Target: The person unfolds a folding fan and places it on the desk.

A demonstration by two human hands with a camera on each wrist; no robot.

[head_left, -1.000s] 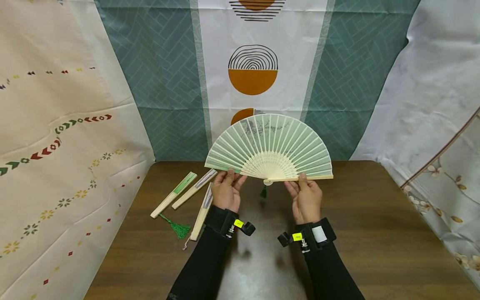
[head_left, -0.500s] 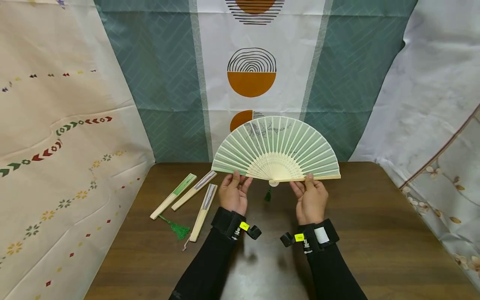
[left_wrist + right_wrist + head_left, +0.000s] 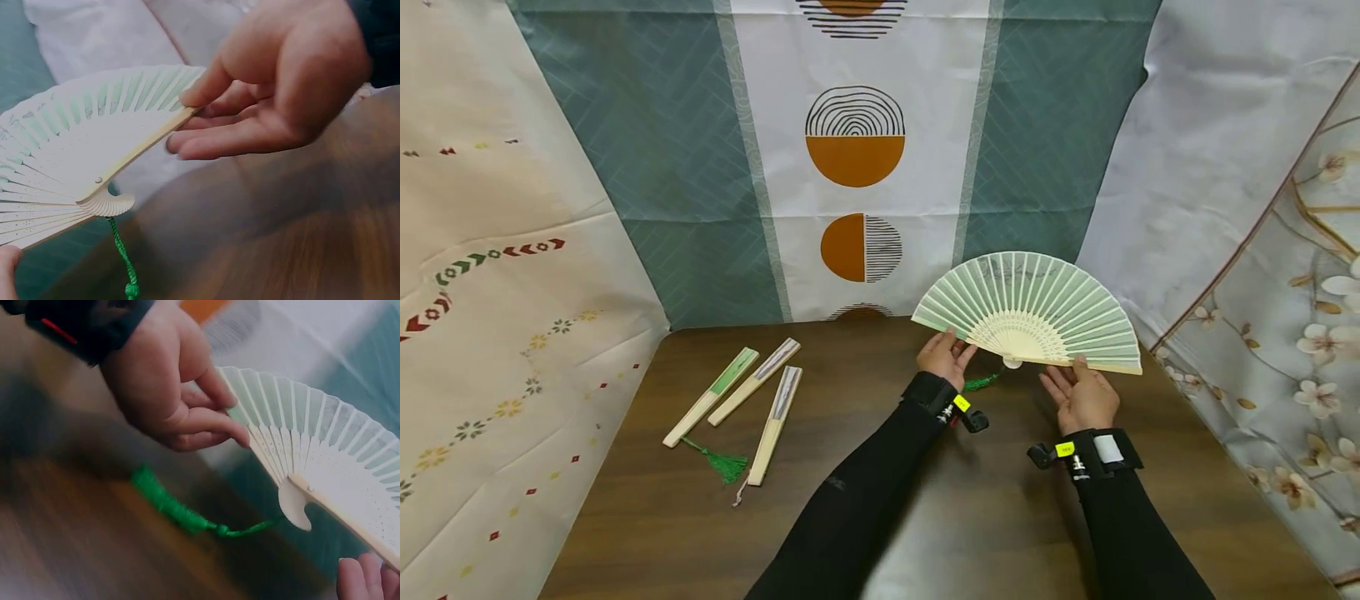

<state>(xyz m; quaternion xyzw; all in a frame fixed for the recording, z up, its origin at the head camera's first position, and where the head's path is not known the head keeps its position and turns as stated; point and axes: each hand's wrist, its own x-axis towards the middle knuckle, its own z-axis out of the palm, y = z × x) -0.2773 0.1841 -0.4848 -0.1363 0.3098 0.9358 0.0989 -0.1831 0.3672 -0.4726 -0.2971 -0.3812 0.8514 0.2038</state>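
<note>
A pale green folding fan [image 3: 1026, 304] with cream ribs is spread wide above the table's far right part. My left hand [image 3: 943, 358] pinches its left end rib between thumb and fingers. The right end rib is pinched by my right hand [image 3: 1086, 402]. A green tassel [image 3: 981, 383] hangs from the pivot, trailing left. In the left wrist view, the right hand [image 3: 281, 87] has its thumb on top of the rib and fingers beneath. The right wrist view shows the left hand [image 3: 181, 394] in a similar pinch, and dark drawing on the fan leaf.
On the table [image 3: 850, 500] at left lie three folded fans: a green one [image 3: 711, 398] with a green tassel [image 3: 726, 465], a pale one [image 3: 755, 382] beside it, and another [image 3: 775, 427] with a light cord. Patterned cloths [image 3: 857, 192] hang behind and at both sides.
Both hands have carried the spread fan to the right, away from the folded fans. The head view has turned right. The tassel now swings out to the left.
</note>
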